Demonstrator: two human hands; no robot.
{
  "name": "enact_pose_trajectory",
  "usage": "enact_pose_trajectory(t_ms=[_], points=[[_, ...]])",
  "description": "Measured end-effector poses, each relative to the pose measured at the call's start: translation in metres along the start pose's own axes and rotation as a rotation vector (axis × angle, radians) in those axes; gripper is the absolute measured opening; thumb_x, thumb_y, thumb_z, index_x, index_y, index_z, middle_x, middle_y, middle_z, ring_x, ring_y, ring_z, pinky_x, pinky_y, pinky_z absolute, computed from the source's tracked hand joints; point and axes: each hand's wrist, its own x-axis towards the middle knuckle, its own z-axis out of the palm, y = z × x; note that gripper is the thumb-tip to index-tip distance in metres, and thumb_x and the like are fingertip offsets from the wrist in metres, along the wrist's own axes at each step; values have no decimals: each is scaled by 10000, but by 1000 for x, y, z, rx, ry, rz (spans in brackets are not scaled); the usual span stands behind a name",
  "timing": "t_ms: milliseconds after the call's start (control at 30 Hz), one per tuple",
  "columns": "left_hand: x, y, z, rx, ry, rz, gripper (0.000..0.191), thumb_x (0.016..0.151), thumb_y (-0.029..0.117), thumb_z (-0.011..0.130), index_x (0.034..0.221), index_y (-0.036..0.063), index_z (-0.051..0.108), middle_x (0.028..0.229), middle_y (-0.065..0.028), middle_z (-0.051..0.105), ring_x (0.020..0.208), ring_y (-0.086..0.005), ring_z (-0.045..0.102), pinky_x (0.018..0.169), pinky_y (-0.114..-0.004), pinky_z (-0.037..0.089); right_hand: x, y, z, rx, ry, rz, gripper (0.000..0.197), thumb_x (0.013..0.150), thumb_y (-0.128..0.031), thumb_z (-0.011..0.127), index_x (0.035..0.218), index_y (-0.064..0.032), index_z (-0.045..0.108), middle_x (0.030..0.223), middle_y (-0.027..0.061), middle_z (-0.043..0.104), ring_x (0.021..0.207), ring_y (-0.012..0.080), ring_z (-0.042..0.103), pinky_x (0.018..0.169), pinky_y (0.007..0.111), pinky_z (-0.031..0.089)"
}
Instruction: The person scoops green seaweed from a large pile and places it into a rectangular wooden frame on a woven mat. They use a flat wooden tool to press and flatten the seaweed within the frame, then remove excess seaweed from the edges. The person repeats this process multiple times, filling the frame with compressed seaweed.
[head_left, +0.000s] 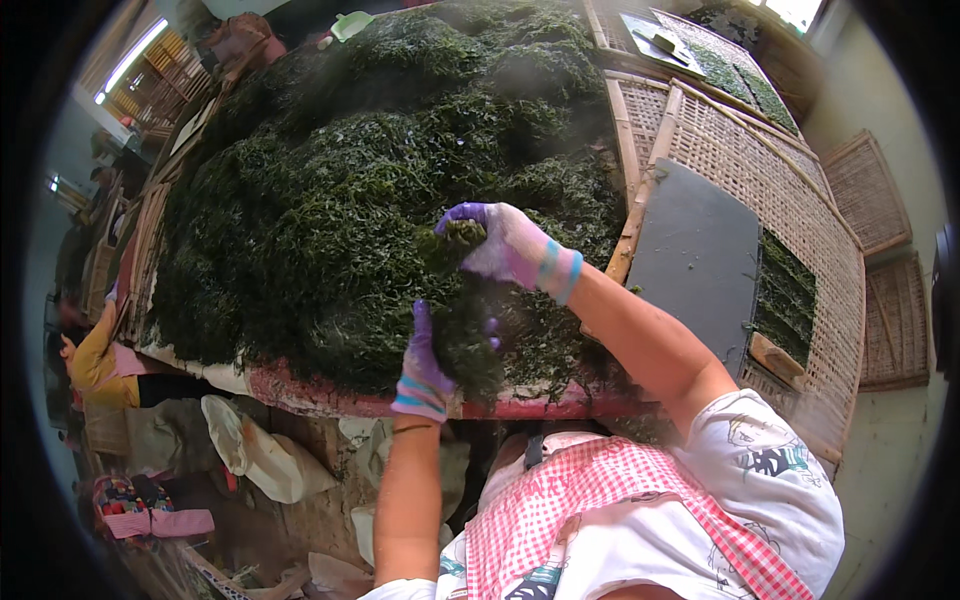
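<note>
A broad heap of wet, dark green seaweed (337, 187) covers the table before me. My right hand (510, 244), in a pink and purple glove, is closed on a clump of seaweed (457, 238) above the heap. Lower and to its left, my left hand (431, 360), gloved alike, holds a loose, darker bunch of seaweed (472, 352), with the thumb pointing up along its side. That bunch hides most of the left fingers and hangs near the table's red front edge (555, 405).
At right lie woven bamboo trays (780, 172) bearing a grey board (694, 247), a seaweed strip (784, 300) and a wooden block (776, 360). A light green scoop (350, 26) rests at the far edge. A person in yellow (105, 367) works at left; white sacks (262, 450) lie below the table.
</note>
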Motion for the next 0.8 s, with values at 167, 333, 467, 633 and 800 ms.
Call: enact_pose_trajectory(t_ms=[167, 333, 467, 633, 800], points=[[35, 14, 25, 64, -89, 57, 540, 931, 470, 532, 1121, -29, 616, 977, -132, 686, 818, -260, 674, 761, -383, 569, -72, -15, 20, -766, -70, -417, 353, 708, -70, 709, 1041, -177, 655, 1005, 79, 627, 853, 248, 644, 721, 364, 530], [35, 52, 57, 534, 323, 401, 328, 959, 315, 542, 1028, 12, 650, 947, -99, 677, 805, -203, 652, 723, -346, 554, -65, -58, -1, -992, 19, -649, 374, 775, -413, 663, 1093, -220, 627, 1187, 63, 567, 1162, 298, 499, 987, 511, 366], [25, 71, 98, 546, 273, 542, 213, 911, 202, 621, 871, 2, 680, 802, -69, 654, 646, -150, 613, 567, -282, 504, -57, -59, 7, -1012, 78, -588, 516, 830, -528, 576, 1241, -218, 564, 1309, 66, 528, 1294, 318, 402, 1086, 568, 227], [28, 119, 86, 526, 230, 686, 267, 896, 224, 586, 1013, 2, 676, 977, -83, 688, 778, -191, 657, 652, -328, 533, -49, -43, 13, -986, 61, -598, 519, 809, -589, 581, 1201, -249, 594, 1218, 58, 577, 1295, 324, 400, 1108, 598, 173], [13, 115, 171, 686, 532, 586, 540, 827, 455, 660, 1113, -2, 629, 1010, -72, 670, 867, -194, 619, 827, -315, 487, -30, -26, 15, -1091, 132, -529, 568, 799, -614, 577, 1182, -194, 607, 1169, 90, 604, 1274, 345, 424, 1106, 604, 185]])
